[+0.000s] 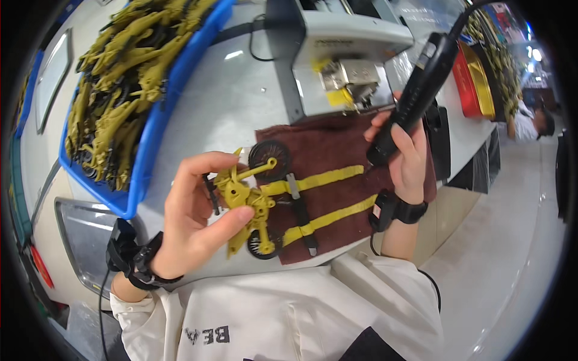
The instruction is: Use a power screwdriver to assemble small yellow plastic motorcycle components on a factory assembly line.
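My left hand [201, 207] is closed on a yellow toy motorcycle [239, 194] with two black wheels, its thumb pressed to the yellow frame. The toy is tilted over the left side of a dark red cloth [337, 141]. My right hand [404, 150] grips a black electric screwdriver [415, 90], whose tip end points down and left, over the cloth's right part. On the cloth, between the hands, lie two yellow tape strips [337, 175] and a thin black-and-silver tool [299, 210].
A blue bin [158, 126] full of yellow toy parts stands at the left. At the back sits a grey-white machine [349, 36] with a metal block [352, 73]. A red box [471, 81] is at the right, and a person [533, 124] is farther off. A clear tray [84, 240] lies left.
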A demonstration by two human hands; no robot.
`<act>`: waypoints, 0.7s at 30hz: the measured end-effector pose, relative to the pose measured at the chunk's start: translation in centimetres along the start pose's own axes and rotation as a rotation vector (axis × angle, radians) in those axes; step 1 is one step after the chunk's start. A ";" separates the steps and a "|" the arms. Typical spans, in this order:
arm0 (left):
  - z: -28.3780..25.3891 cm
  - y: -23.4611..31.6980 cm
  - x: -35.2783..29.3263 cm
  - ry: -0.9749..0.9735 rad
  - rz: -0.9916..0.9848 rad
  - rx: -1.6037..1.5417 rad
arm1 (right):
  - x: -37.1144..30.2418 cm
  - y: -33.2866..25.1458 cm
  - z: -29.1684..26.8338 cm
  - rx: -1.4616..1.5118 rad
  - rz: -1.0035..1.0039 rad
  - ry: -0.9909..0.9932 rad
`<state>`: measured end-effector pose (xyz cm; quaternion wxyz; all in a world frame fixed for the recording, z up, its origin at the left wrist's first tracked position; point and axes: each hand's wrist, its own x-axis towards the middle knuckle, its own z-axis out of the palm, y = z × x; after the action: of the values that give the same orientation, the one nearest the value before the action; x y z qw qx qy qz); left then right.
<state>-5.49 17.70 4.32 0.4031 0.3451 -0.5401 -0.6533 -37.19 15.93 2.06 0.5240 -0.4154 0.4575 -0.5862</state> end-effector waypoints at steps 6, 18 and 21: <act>5.1 -2.8 0.2 -0.045 -0.091 -0.095 | -0.6 0.5 -1.5 0.089 -0.068 0.081; 7.8 -5.5 1.7 -0.162 0.107 0.476 | -1.2 0.5 -2.4 0.189 -0.191 0.110; 7.2 -5.2 2.0 -0.075 0.427 0.956 | -0.9 0.2 -2.1 0.178 -0.215 0.112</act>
<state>-13.52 19.41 0.42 0.3053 0.3490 -0.8502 -0.2492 -39.09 17.05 1.37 0.4666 -0.3807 0.3851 -0.6993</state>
